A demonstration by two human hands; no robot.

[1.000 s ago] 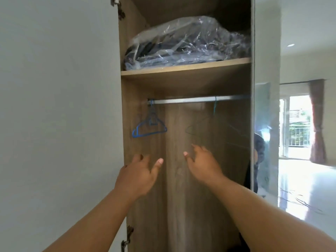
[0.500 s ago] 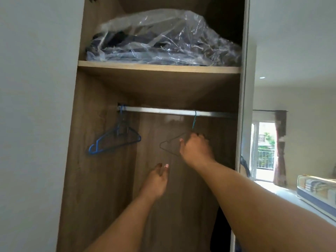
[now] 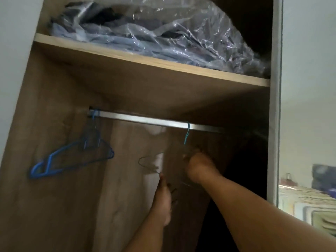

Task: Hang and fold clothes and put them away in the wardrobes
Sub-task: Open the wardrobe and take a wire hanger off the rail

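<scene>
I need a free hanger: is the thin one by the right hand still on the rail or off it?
On. The thin hanger's teal hook loops over the rail, with the right hand at its wire body below.

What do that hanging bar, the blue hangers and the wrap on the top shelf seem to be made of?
The straight silver hanging bar looks like brushed metal, by its dull grey sheen. The blue thin hangers seem coated wire, being slim and evenly coloured. The clear crinkled wrap is likely thin plastic film: glossy, with clothes showing through.
</scene>
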